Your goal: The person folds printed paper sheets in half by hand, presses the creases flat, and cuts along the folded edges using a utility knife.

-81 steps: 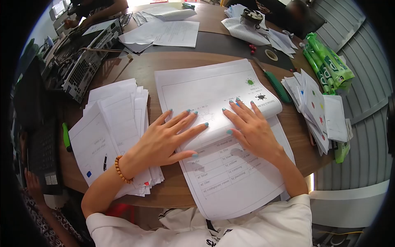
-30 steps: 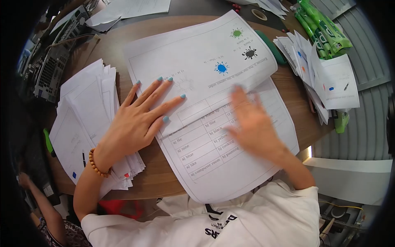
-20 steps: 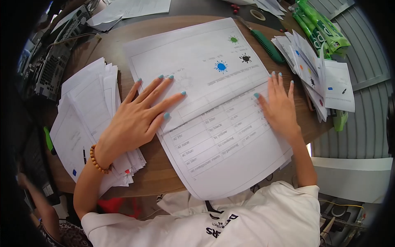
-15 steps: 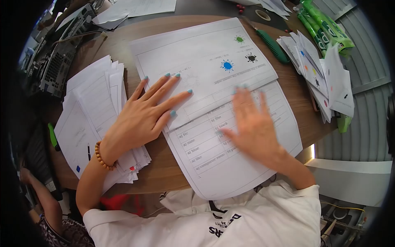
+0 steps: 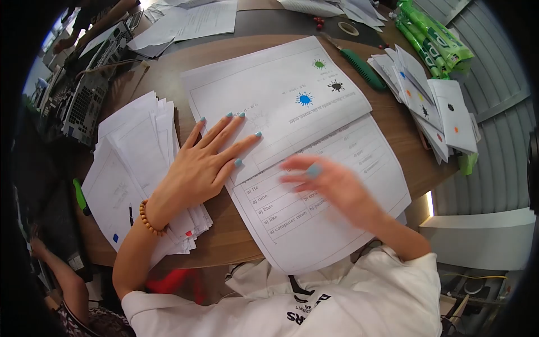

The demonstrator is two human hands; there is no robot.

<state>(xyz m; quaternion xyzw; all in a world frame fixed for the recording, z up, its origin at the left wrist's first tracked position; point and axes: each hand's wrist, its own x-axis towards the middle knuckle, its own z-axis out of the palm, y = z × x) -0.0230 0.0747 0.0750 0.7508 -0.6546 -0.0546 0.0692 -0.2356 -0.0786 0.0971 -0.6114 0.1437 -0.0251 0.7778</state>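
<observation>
A large printed sheet (image 5: 303,247) lies before me, its far part folded over toward me as a flap (image 5: 236,84) with green, black and blue splats. My left hand (image 5: 208,163) lies flat with fingers spread on the flap's left side and holds nothing. Over the printed table of words, near the flap's edge, is my right hand (image 5: 325,185), blurred by motion. Its fingers point left, and I cannot make out whether they touch the paper. A stack of papers (image 5: 129,151) sits beside my left forearm.
Folded papers (image 5: 418,101) stand in a pile at the right, near green packages (image 5: 435,42). A green-handled tool (image 5: 362,68) and a tape roll (image 5: 348,28) lie beyond the sheet. A computer case (image 5: 92,95) is at the left. Another person's arm (image 5: 62,269) shows at lower left.
My right hand has swept over the sheet, from its right edge back to the middle, and its fingers now point left. My left hand stays on the flap. The view has shifted slightly.
</observation>
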